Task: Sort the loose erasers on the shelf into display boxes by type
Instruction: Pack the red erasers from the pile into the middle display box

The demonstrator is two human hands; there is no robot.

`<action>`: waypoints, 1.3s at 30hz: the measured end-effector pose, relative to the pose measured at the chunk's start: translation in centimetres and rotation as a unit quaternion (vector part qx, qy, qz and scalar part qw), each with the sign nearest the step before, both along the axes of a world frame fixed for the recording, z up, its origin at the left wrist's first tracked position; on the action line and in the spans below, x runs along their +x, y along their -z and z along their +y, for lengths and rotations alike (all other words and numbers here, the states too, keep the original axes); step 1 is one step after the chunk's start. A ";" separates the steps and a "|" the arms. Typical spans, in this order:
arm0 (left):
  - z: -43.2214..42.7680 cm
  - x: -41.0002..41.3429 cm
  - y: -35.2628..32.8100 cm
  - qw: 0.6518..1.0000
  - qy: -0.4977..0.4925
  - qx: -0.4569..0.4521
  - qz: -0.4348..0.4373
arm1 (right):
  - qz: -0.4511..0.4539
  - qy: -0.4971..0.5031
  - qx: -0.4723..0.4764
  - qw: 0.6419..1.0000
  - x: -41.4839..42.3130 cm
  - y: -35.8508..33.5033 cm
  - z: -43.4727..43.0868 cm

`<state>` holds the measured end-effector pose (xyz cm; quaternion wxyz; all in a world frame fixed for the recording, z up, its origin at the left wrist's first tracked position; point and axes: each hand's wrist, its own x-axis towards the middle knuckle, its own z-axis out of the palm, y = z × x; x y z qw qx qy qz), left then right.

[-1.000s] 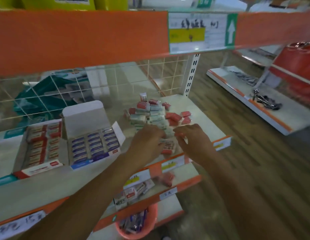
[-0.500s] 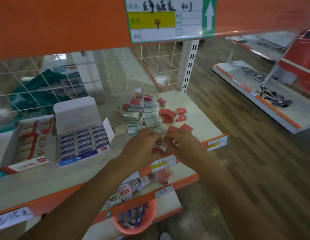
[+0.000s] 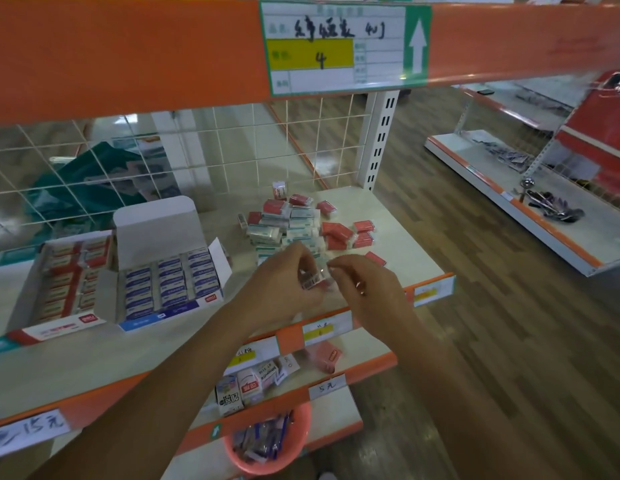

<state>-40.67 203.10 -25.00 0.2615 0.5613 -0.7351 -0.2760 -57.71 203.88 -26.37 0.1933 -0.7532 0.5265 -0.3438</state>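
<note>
We are mid-sort: our left hand (image 3: 287, 285) pinches a small wrapped eraser (image 3: 313, 279), seemingly red-sleeved, just before the loose pile (image 3: 301, 226), while our right hand (image 3: 365, 289) curls beside it, apparently empty; next it belongs in the red display box (image 3: 64, 282)

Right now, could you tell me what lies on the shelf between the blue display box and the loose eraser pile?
Nothing: in the head view, bare shelf separates the blue display box from the eraser pile.
</note>
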 end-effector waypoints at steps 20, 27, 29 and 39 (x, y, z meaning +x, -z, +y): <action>2.3 8.1 -1.7 0.853 -0.174 0.151 0.469 | -0.207 -0.051 0.154 0.965 9.7 -2.6 0.0; 3.6 12.1 -1.7 0.845 -0.198 0.125 0.480 | -0.263 -0.050 0.207 0.941 13.5 -3.5 0.1; 4.0 13.2 -1.8 0.844 -0.234 0.127 0.466 | -0.279 -0.056 0.222 0.933 14.7 -3.6 0.2; 5.6 19.4 -1.7 0.837 -0.294 0.121 0.446 | -0.263 -0.097 0.274 0.920 20.5 -3.6 0.4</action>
